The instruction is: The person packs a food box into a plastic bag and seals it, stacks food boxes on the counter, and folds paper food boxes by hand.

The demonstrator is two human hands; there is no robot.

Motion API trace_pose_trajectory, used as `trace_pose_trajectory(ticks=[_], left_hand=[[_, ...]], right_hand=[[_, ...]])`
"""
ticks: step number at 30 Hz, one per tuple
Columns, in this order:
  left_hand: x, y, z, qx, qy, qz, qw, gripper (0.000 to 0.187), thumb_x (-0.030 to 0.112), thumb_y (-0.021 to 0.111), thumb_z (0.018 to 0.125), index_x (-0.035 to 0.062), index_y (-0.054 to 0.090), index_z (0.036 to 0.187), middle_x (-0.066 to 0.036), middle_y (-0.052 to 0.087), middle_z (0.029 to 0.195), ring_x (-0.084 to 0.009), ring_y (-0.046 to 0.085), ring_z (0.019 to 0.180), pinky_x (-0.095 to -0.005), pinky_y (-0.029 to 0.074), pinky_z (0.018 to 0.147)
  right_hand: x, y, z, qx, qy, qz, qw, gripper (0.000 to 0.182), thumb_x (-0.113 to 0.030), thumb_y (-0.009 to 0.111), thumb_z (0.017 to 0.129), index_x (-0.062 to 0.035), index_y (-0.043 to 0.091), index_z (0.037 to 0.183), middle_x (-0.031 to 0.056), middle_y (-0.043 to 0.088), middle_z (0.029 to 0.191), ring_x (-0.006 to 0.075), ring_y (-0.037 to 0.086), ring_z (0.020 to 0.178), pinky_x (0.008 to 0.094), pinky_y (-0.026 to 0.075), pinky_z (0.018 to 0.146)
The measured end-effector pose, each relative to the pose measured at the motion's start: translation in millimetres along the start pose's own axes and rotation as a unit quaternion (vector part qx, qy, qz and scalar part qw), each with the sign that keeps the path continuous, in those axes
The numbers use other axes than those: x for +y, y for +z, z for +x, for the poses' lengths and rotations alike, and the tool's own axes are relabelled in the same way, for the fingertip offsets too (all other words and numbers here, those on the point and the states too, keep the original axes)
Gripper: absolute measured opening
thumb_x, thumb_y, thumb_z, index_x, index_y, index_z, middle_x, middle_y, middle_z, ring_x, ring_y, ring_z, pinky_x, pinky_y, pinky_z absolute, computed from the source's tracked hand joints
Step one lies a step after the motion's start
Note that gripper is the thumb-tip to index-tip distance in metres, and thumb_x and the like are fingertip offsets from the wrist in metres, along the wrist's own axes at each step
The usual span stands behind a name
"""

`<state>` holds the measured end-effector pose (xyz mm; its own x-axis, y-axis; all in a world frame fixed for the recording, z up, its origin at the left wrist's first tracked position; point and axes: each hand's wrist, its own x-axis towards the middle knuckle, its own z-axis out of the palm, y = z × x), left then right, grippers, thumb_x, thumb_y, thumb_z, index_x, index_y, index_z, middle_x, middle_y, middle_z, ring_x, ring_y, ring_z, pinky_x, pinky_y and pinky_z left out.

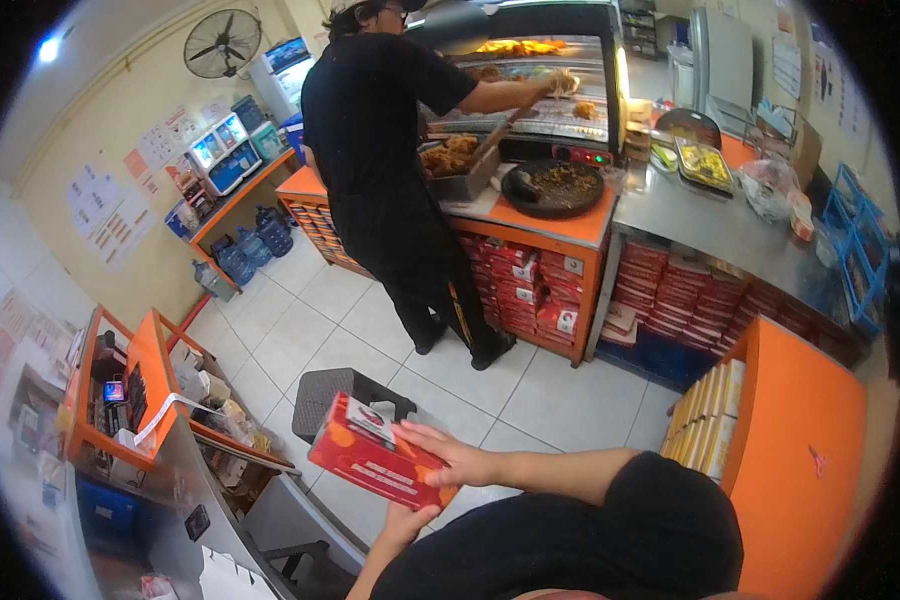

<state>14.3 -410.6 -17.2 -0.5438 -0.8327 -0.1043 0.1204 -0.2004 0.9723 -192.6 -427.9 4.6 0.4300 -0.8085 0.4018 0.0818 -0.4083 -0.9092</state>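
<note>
A red cardboard food box (375, 460) with orange and white print is held in front of me, tilted. Across its top and near end lies my right hand (445, 455), fingers pressed on the carton. My left hand (408, 522) grips the lower edge from beneath; the box hides part of its fingers. Beyond the box, a dark grey plastic stool (335, 385) stands on the tiled floor.
A co-worker in black (385, 150) reaches into a lit display warmer (540, 85) of fried food. A round black pan (553, 190) sits on the counter. To the right, an orange cabinet (805, 440) bears scissors (817, 460). Stacked red boxes (670, 300) fill lower shelves.
</note>
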Motion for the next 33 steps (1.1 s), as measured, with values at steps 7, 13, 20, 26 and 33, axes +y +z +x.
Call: trace_pose_trajectory(ticks=[7, 13, 20, 26, 33], left_hand=[[51, 67, 19, -0.057, -0.059, -0.379, 0.922, 0.092, 0.063, 0.060, 0.068, 0.0134, 0.026, 0.137, -0.009, 0.033, 0.137, -0.0261, 0.037, 0.125, -0.0468, 0.031, 0.103], [34, 45, 24, -0.042, -0.125, -0.341, 0.931, 0.091, 0.069, 0.054, 0.068, 0.0155, 0.028, 0.137, -0.009, 0.038, 0.133, -0.0260, 0.043, 0.119, -0.0447, 0.038, 0.098], [28, 48, 15, -0.025, -0.116, -0.308, 0.944, 0.087, 0.069, 0.051, 0.072, 0.0115, 0.033, 0.134, -0.012, 0.046, 0.125, -0.0292, 0.051, 0.111, -0.0402, 0.045, 0.091], [23, 44, 12, -0.025, -0.116, -0.318, 0.941, 0.088, 0.069, 0.052, 0.071, 0.0096, 0.034, 0.134, -0.014, 0.047, 0.125, -0.0312, 0.049, 0.113, -0.0422, 0.044, 0.093], [16, 39, 5, 0.015, -0.109, -0.350, 0.930, 0.087, 0.068, 0.054, 0.070, 0.0103, 0.035, 0.133, -0.015, 0.048, 0.124, -0.0315, 0.051, 0.111, -0.0423, 0.044, 0.093]], right_hand=[[-12, -6, -16, 0.083, -0.047, -0.266, 0.959, 0.045, -0.025, 0.048, 0.090, -0.0150, 0.041, 0.133, 0.0194, 0.035, 0.138, 0.0409, 0.041, 0.121, 0.0478, 0.030, 0.101], [-11, -14, -22, -0.104, -0.065, -0.356, 0.927, 0.057, -0.014, 0.063, 0.075, -0.0319, 0.047, 0.127, 0.0190, 0.026, 0.142, 0.0393, 0.048, 0.113, 0.0399, 0.045, 0.089], [-20, -25, -20, 0.143, 0.037, -0.180, 0.973, 0.058, -0.024, 0.079, 0.065, -0.0143, 0.045, 0.111, 0.0185, 0.039, 0.131, 0.0345, 0.053, 0.106, 0.0360, 0.046, 0.086], [-13, -22, -20, 0.163, -0.017, -0.215, 0.963, 0.062, -0.024, 0.080, 0.064, -0.0133, 0.040, 0.109, 0.0169, 0.045, 0.120, 0.0343, 0.054, 0.101, 0.0348, 0.046, 0.086], [16, -15, -15, 0.116, 0.094, -0.101, 0.984, 0.065, -0.013, 0.074, 0.071, -0.0143, 0.036, 0.124, 0.0186, 0.043, 0.130, 0.0344, 0.055, 0.106, 0.0331, 0.046, 0.088]])
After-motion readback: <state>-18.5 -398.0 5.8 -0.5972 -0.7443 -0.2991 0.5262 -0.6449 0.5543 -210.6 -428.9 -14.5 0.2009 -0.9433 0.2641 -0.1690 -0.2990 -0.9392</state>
